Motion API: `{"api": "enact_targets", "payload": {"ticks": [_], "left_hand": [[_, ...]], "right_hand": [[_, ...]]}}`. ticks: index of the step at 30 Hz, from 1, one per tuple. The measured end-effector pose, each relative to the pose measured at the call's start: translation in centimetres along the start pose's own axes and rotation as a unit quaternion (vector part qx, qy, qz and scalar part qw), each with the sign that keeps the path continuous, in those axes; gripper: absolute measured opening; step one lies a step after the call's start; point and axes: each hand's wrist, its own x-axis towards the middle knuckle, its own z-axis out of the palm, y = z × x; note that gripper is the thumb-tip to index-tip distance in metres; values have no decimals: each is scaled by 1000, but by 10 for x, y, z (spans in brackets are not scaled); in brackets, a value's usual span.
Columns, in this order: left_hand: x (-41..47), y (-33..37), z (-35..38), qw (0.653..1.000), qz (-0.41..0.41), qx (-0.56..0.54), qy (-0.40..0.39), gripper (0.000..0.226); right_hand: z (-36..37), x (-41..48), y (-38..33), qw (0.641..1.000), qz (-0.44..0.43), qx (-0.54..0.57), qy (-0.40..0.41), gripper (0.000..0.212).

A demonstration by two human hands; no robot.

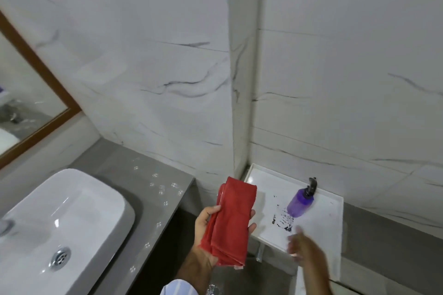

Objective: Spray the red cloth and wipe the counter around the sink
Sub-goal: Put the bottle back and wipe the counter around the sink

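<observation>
A folded red cloth (230,220) lies in my left hand (206,237), which is shut on it, palm up, between the counter and a white table. A purple spray bottle (300,201) with a dark trigger head stands on that white table (321,230) to the right. My right hand (304,250) is blurred over the table's front part, below the bottle and apart from it, fingers spread, holding nothing. The white sink (79,218) sits on the grey counter (148,189) at the lower left.
Marble-patterned walls rise behind the counter and table, meeting at a corner. A wood-framed mirror (40,112) hangs at the left. A dark gap with floor separates the counter's right edge from the white table. Dark smudges mark the table top near the bottle.
</observation>
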Motion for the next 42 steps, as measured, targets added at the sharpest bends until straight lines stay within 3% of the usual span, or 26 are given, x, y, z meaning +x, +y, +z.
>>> {"api": "enact_targets", "payload": {"ticks": [2,4,6,9,12,14,16,19,21,24,27,30,33,35,39,40,42], "left_hand": [[-12,11,-1,999,-5,14,-35,71],[-21,36,-14,999,2,35,-38,61],[-31,65,-29,997,-12,58,-41,69],[-46,123,-56,990,-46,129,-31,77],[-60,196,-77,971,-51,232,33,58],[-69,249,-93,937,-9,333,106,46],[-77,298,-107,880,50,448,147,51],[-86,366,-116,745,111,636,167,35],[-84,407,-121,672,131,706,181,20],[-65,452,-130,561,145,787,213,18],[-30,488,-149,448,133,850,243,20],[-1,511,-169,392,140,858,300,17],[23,521,-193,353,181,862,315,22],[34,519,-208,346,202,866,300,28],[45,500,-232,385,24,890,245,30],[42,497,-232,381,13,889,254,27],[30,490,-232,387,98,860,320,26]], "right_hand": [[48,-16,1,990,50,-8,-129,60],[100,-33,-21,974,37,31,-220,61],[138,-40,-50,955,33,75,-285,61],[200,-36,-87,949,-21,16,-315,41],[263,-23,-97,939,-51,-72,-333,39],[306,-15,-105,925,-83,-120,-351,41],[347,-5,-115,904,-116,-182,-368,36],[402,12,-123,856,-193,-325,-354,31],[437,19,-127,822,-244,-396,-329,30],[486,30,-125,759,-334,-477,-290,24],[537,48,-116,669,-427,-553,-254,33],[578,68,-104,558,-527,-604,-214,34],[606,92,-89,452,-603,-631,-181,35],[614,110,-76,409,-614,-653,-173,34],[602,148,-35,375,-600,-678,-201,26],[595,153,-26,377,-589,-682,-216,22],[583,156,-19,399,-568,-679,-238,31]]}}
